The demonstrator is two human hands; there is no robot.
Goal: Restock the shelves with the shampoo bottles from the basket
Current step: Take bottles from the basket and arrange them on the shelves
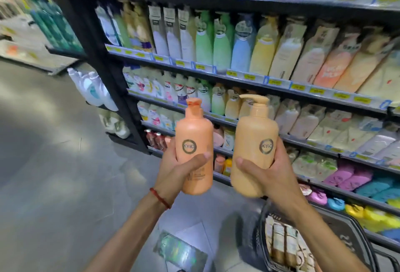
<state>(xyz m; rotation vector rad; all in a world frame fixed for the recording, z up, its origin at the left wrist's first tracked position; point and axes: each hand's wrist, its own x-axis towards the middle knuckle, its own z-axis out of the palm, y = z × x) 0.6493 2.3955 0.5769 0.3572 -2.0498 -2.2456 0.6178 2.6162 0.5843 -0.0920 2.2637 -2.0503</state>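
My left hand (173, 166) grips an orange pump bottle (194, 141) with a round KYIO mark, held upright in front of the shelves. My right hand (275, 174) grips a paler, tan-orange pump bottle (255, 141) with the same mark, also upright, just right of the first. The two bottles are side by side and apart. Below my right forearm stands the black basket (355, 230), with several more bottles (281, 243) lying in it.
A black shelving unit (216, 76) full of bottles and refill pouches fills the back and right. Its dark end post (101, 72) stands at the left, with white bottles hung on its side. Grey floor (54, 174) spreads to the left.
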